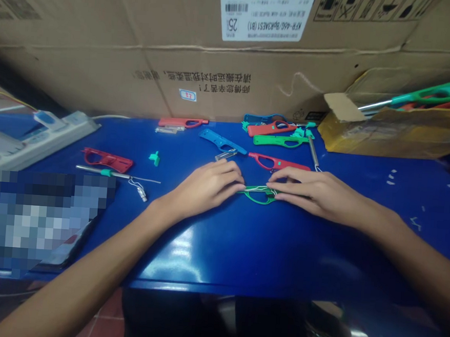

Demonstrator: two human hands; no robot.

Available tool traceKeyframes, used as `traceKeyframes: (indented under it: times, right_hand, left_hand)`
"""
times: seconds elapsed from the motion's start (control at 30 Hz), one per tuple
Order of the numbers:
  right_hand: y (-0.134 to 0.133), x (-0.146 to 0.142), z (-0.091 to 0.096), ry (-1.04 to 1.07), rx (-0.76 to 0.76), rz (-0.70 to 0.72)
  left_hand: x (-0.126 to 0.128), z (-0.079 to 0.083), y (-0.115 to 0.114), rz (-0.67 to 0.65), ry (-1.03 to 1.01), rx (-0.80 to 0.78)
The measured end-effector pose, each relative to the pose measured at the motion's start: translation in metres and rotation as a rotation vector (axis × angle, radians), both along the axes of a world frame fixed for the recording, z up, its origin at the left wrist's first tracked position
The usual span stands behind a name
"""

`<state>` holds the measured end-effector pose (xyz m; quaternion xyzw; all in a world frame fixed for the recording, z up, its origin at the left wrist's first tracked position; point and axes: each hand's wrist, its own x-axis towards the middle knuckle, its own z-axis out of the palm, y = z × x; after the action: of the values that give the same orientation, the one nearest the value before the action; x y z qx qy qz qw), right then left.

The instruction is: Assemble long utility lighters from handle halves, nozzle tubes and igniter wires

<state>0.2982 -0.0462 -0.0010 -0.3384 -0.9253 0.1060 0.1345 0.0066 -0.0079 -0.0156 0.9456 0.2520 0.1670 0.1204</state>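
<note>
A green lighter casing half [260, 199] with thin white wires and a metal tube in it lies between my two hands, low over the blue table. My left hand [218, 187] pinches its left end around the metal tube, the fingertips hidden behind the hand. On its right end my right hand [310, 192] closes with thumb and fingers, covering most of that half. Just behind lie a red lighter casing [275, 162], a blue casing half [221, 141] and a small clear part [226, 154].
Further back are a green casing [279, 141], an orange-red casing [268, 128] and another red casing [184, 122]. At left lie a dark red casing half [108, 160], a metal tube [94, 170], a green trigger [155, 158] and a power strip [46, 138]. A cardboard box [397, 129] holds lighters.
</note>
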Motion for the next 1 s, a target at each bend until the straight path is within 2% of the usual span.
traceKeyframes:
  times: [0.3, 0.43, 0.57, 0.73, 1.0]
  right_hand:
    - [0.001, -0.008, -0.004, 0.041, -0.022, -0.022]
    - [0.001, -0.009, -0.004, 0.043, -0.010, -0.026]
    - [0.001, -0.009, -0.005, 0.053, -0.016, -0.038]
    - [0.001, -0.011, -0.006, 0.081, -0.037, -0.048]
    - [0.003, -0.009, -0.009, 0.104, -0.066, -0.049]
  left_hand:
    - [-0.010, 0.008, 0.001, -0.025, -0.045, -0.142]
    - [-0.011, 0.010, 0.000, -0.048, -0.110, -0.100]
    - [-0.009, 0.007, 0.000, -0.076, -0.077, -0.083]
    - [-0.007, 0.000, 0.000, -0.044, -0.051, -0.063]
    - [-0.007, 0.002, 0.000, -0.017, -0.056, -0.073]
